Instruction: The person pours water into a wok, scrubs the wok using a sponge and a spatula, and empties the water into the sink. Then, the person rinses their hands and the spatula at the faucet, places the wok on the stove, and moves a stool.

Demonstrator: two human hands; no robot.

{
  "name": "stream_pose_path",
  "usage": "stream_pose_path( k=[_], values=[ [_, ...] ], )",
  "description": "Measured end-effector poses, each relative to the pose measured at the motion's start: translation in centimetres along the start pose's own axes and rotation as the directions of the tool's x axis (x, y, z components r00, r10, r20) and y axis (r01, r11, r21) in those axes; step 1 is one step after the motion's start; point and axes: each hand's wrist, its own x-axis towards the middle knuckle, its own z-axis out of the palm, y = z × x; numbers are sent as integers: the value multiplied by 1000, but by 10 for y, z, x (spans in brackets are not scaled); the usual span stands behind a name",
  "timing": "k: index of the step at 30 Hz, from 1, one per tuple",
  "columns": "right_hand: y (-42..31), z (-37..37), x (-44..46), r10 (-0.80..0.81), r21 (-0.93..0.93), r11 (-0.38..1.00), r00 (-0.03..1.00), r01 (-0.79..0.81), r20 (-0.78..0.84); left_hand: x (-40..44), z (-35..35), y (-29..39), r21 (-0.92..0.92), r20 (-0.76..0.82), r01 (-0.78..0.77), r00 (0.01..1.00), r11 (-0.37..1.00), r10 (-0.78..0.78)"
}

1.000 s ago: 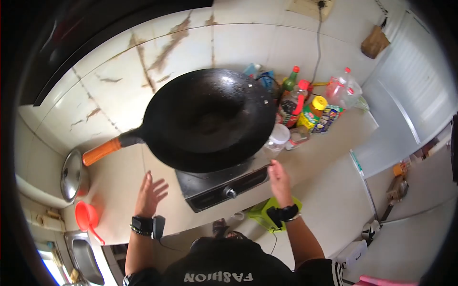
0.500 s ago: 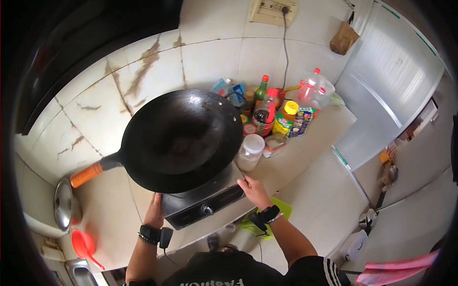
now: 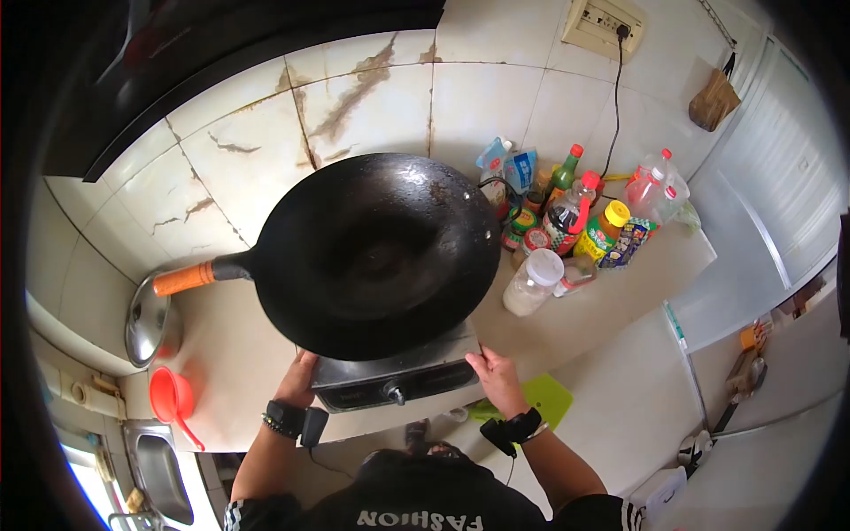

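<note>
A large black wok (image 3: pixel 381 257) with an orange-brown wooden handle (image 3: pixel 184 279) rests on a tabletop stove (image 3: pixel 394 380) with a single front knob (image 3: pixel 396 394). My left hand (image 3: pixel 296 379) holds the stove's left side, its fingers partly hidden behind the edge. On the opposite side, my right hand (image 3: pixel 498 379) grips the front right corner, thumb on top. Nothing shows inside the wok. Close to its right stands a clear jar with a white lid (image 3: pixel 534 281).
Sauce bottles (image 3: pixel 567 217) and seasoning packets crowd the counter's back right. A metal bowl or lid (image 3: pixel 150 323) and a red ladle-shaped scoop (image 3: pixel 173 396) lie left, near a sink (image 3: pixel 159 473). A black cord runs to the wall outlet (image 3: pixel 605 26). Below the edge is a green object (image 3: pixel 544 403).
The view has turned, so most of the counter appears farther right. The gap between the stove with its wok and the jar looks slightly wider. Both hands keep their hold on the stove.
</note>
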Motion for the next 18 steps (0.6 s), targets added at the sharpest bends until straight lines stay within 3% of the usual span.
stream_pose_path(
  k=[1, 4, 5, 9, 12, 15, 18],
  values=[
    [-13, -4, -2, 55, -101, 994, 997, -49, 62, -7, -3, -2, 17, -36, -28, 999, 999, 29],
    [-16, 9, -9, -18, 1, 1000, 997, 18, 69, -24, -24, 1, 167, 24, -73, 997, 983, 70],
    [-10, 16, -10, -135, 8, 991, 990, 135, 33, -33, -19, 6, 134, 5, -86, 996, 987, 86],
    [-10, 34, -13, 1, 73, 997, 993, -9, 115, -39, -40, 4, -43, -78, 16, 997, 999, -19],
    [-23, 34, -10, 0, 20, 1000, 993, -3, 121, -45, -51, 2, 36, -54, 16, 998, 999, -14],
    [-15, 38, -3, -177, -46, 983, 982, 180, 62, -52, -49, 2, 314, 91, -215, 976, 925, 196],
    [-14, 39, -1, -165, 7, 986, 984, 165, 68, -55, -44, 4, 21, 14, -99, 995, 995, 99]
  ],
)
